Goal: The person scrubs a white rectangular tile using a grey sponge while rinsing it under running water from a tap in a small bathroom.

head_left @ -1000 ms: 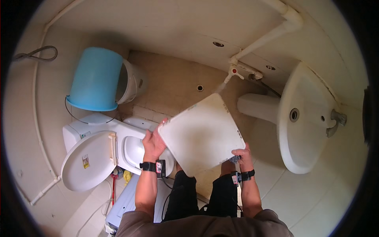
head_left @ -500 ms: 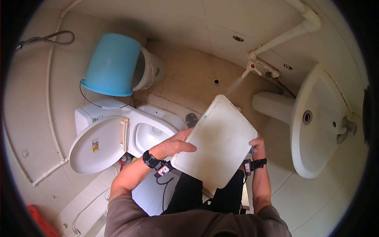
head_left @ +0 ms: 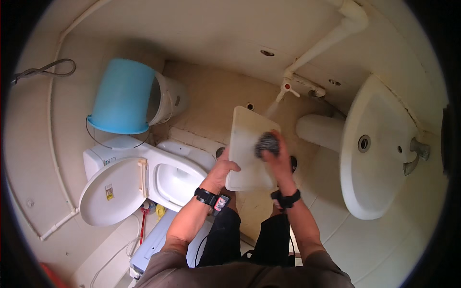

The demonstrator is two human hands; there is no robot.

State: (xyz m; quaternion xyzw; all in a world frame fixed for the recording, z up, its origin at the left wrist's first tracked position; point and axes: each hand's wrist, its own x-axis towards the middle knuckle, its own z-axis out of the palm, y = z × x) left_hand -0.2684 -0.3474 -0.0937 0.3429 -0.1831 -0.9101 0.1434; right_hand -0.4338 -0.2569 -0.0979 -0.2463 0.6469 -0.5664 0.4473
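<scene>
My left hand [head_left: 222, 171] grips the left edge of a white rectangular plastic board [head_left: 245, 173], held tilted over the floor between my legs. My right hand [head_left: 281, 161], blurred by motion, is closed on a dark grey wiry scouring pad [head_left: 266, 143] pressed against the board's face. Beyond the board, a white tap [head_left: 287, 88] with a red-centred handle sends a spray of water down toward the board's upper edge.
At the left, an upturned blue bucket [head_left: 122, 93] and a white bucket [head_left: 170, 101] sit behind the open toilet [head_left: 170, 175]. A pedestal washbasin [head_left: 372, 182] stands at the right. White pipes [head_left: 321, 41] run along the walls. A floor drain [head_left: 249, 106] is beyond the board.
The board has turned more upright in my hands. My right hand has left its right edge and moved up and inward onto its face, bringing the scouring pad into view.
</scene>
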